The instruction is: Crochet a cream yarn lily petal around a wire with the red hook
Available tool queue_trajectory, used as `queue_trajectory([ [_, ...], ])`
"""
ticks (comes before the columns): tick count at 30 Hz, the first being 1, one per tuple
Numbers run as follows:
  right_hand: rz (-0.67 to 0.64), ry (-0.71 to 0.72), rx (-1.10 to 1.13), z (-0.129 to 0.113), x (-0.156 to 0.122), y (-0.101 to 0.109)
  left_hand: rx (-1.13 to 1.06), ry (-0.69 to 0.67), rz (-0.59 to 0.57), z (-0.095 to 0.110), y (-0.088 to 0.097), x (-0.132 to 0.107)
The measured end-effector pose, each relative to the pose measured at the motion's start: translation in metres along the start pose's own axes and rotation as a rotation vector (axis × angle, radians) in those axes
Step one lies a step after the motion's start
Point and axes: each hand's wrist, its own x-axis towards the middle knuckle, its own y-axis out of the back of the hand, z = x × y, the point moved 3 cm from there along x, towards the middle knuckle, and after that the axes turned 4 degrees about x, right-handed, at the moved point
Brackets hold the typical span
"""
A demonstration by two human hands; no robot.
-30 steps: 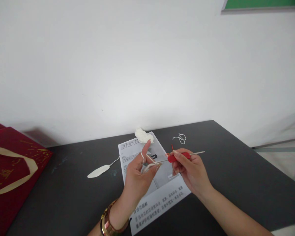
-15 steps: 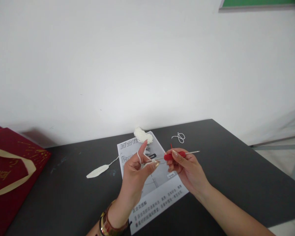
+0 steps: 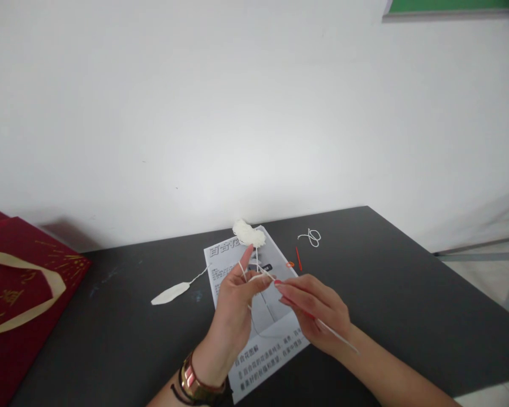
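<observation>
White yarn (image 3: 257, 260) runs from a small skein (image 3: 249, 233) down to my left hand (image 3: 234, 299). That hand pinches the yarn between thumb and fingers, its index finger raised with a strand looped round it. My right hand (image 3: 318, 308) grips a crochet hook (image 3: 338, 336) by its red handle, mostly hidden in the fingers; the metal shaft sticks out behind toward the wrist. The front tip of the hook meets the yarn close to my left fingertips, too fine to make out clearly. Both hands are above a printed sheet (image 3: 254, 379).
A white leaf-shaped crocheted piece (image 3: 170, 293) with a yarn tail lies left on the dark table (image 3: 127, 339). Right of the sheet are a red needle-like stick (image 3: 298, 258), an orange ring (image 3: 290, 264) and a curled white yarn scrap (image 3: 313, 238). A red bag (image 3: 29, 243) stands far left.
My right hand has moved lower and turned, so the back of the hook now points down to the right instead of nearly level. The orange ring and red stick have come into clearer view.
</observation>
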Motion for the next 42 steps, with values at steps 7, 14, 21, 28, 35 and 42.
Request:
queue_trajectory([
  [7,0.005,-0.086,0.254,0.007,0.005,0.007,0.009,0.134,-0.222,0.018,0.004,0.005],
  [14,0.059,-0.389,0.62,0.014,0.012,0.008,0.091,0.115,-0.338,0.029,0.003,0.002],
  [21,0.09,-0.399,0.556,0.015,0.009,0.022,0.195,0.126,-0.344,0.038,0.011,0.001],
  [28,0.12,-0.44,0.664,0.017,0.009,0.019,0.295,0.105,-0.329,0.04,0.013,0.002],
  [35,0.157,-0.52,0.708,0.024,0.004,0.016,0.394,0.059,-0.266,0.041,0.014,0.003],
  [42,0.053,-0.455,0.636,0.022,0.01,0.023,0.417,0.09,-0.303,0.04,0.015,0.002],
])
